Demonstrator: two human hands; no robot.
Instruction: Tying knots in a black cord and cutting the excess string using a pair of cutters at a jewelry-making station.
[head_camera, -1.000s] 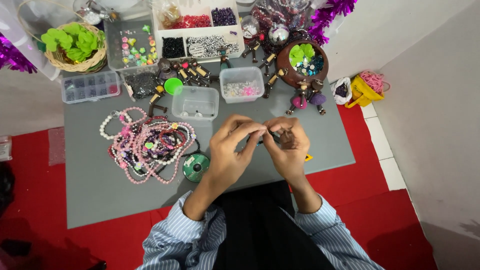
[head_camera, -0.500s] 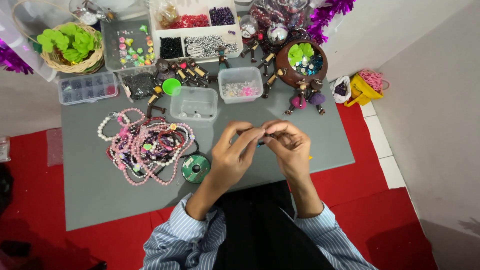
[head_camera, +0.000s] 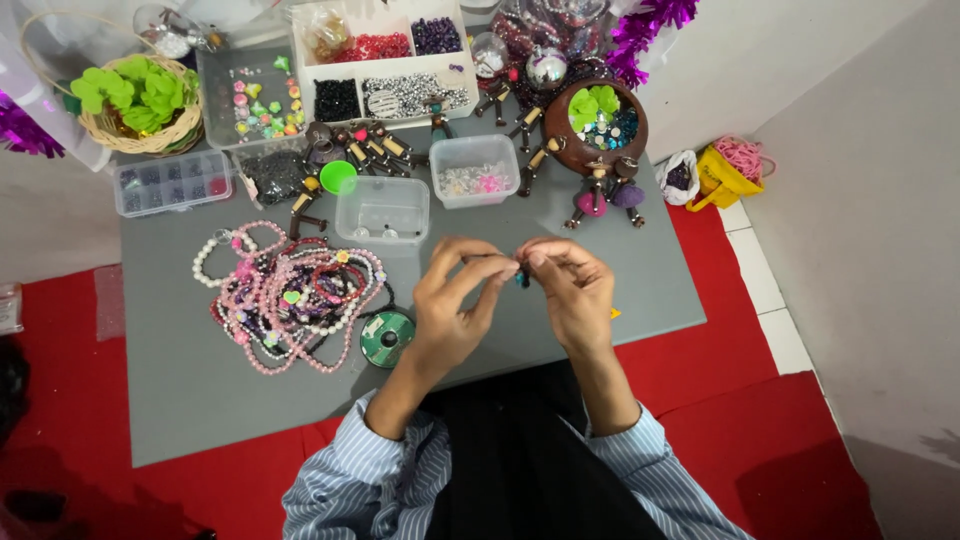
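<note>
My left hand and my right hand meet over the grey board, fingertips pinched together on a small dark bead between them. Any thread is too thin to see. A pile of pink, white and dark beaded bracelets lies to the left of my left hand, with a green spool right beside my left wrist. Two clear plastic tubs stand just beyond my fingers.
A white divided tray of beads and a clear bead box sit at the back. A basket with green shapes is far left, a brown bowl far right. Small wooden figures are scattered between. Red floor surrounds the board.
Both hands stay pinched together at the same place, with only small finger shifts. The view has tilted slightly.
</note>
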